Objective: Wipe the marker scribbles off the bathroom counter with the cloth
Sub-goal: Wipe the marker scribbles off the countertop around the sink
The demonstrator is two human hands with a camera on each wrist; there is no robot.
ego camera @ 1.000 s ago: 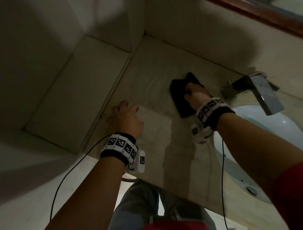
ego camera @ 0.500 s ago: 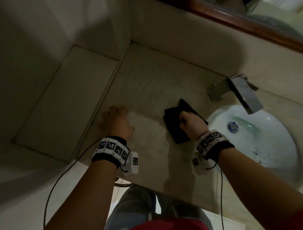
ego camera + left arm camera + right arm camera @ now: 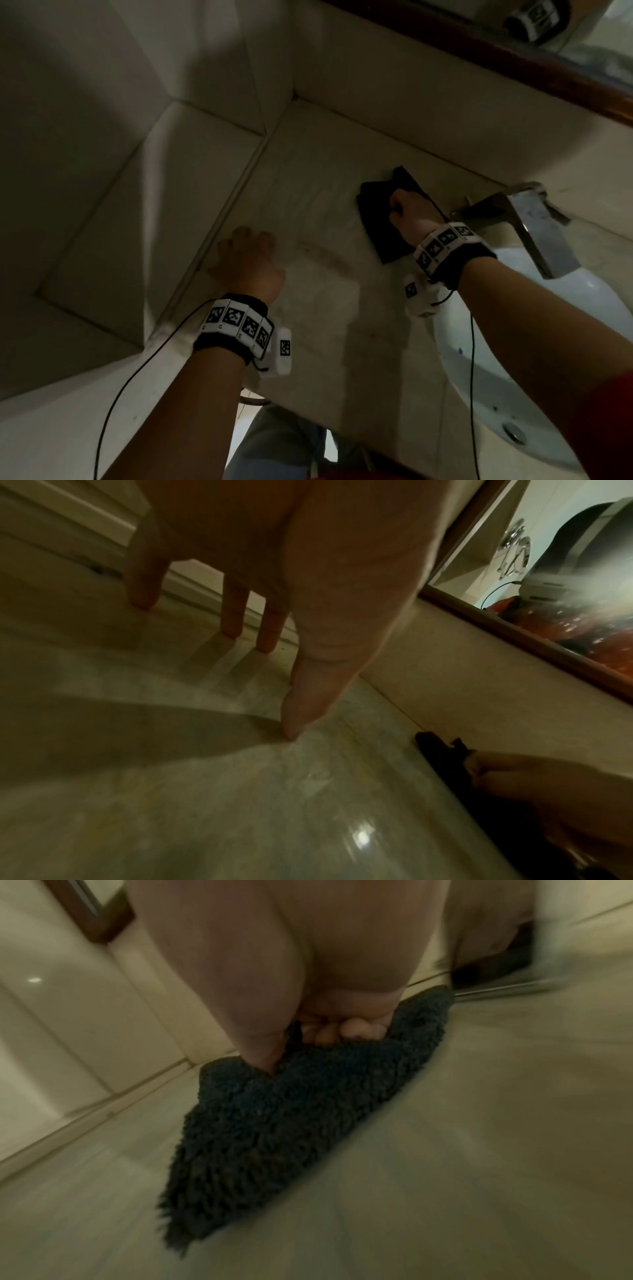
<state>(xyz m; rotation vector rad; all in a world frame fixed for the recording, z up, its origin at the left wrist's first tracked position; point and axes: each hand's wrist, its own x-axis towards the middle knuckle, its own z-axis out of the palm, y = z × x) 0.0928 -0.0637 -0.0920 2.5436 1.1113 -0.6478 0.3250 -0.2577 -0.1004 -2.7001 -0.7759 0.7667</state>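
Observation:
My right hand (image 3: 409, 214) grips a dark fluffy cloth (image 3: 378, 219) and presses it onto the pale stone counter (image 3: 308, 192), far back near the wall and just left of the tap. In the right wrist view the curled fingers (image 3: 342, 1033) bunch the cloth (image 3: 281, 1118) against the surface. A faint reddish streak (image 3: 318, 251) lies on the counter between my hands. My left hand (image 3: 248, 255) stands on its straight fingertips (image 3: 232, 631) at the counter's left edge and holds nothing. The cloth (image 3: 441, 753) shows low at the right of the left wrist view.
A chrome tap (image 3: 527, 222) juts over the white basin (image 3: 565, 308) at the right. A wood-framed mirror (image 3: 513, 65) runs along the back wall. A lower tiled ledge (image 3: 113, 222) lies left of the counter. Cables hang from both wristbands.
My right hand pulled the cloth toward me, then pushed it back out toward the wall beside the tap. My left hand has stayed planted on the counter's left edge.

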